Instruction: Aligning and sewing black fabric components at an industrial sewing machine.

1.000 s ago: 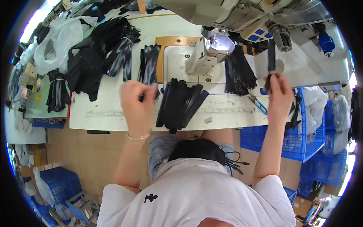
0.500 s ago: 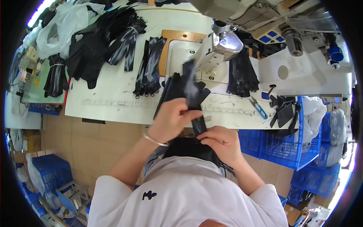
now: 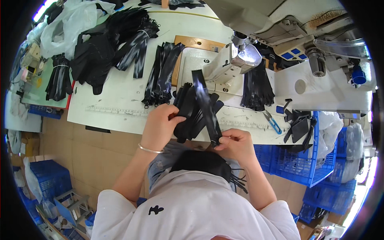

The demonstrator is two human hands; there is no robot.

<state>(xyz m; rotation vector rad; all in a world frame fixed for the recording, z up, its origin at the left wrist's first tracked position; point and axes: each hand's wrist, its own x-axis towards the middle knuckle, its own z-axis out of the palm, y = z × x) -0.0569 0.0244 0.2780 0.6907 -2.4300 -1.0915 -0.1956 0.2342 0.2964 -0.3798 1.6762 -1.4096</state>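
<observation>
My right hand (image 3: 237, 145) pinches the lower end of a glossy black zipper (image 3: 205, 105) near the table's front edge. The zipper slants up and to the left, its far end close to the sewing machine's plate. My left hand (image 3: 159, 125), a bangle on its wrist, is closed at the left edge of a pile of black fabric strips (image 3: 186, 120), with thumb and fingers on one strip. Part of that pile lies under the zipper, and some strips reach past the table edge.
The sewing machine (image 3: 226, 64) stands just beyond the hands. Zipper bundles (image 3: 162, 76) lie to its left, and another zipper bundle (image 3: 257, 88) to its right. Blue thread snips (image 3: 273, 123) rest at right, beside black scraps (image 3: 298, 128). A blue crate (image 3: 294, 170) stands below.
My left hand has moved left off the zipper and down to the fabric strips. My right hand keeps the zipper's lower end. The zipper now lies slanted, no longer blurred.
</observation>
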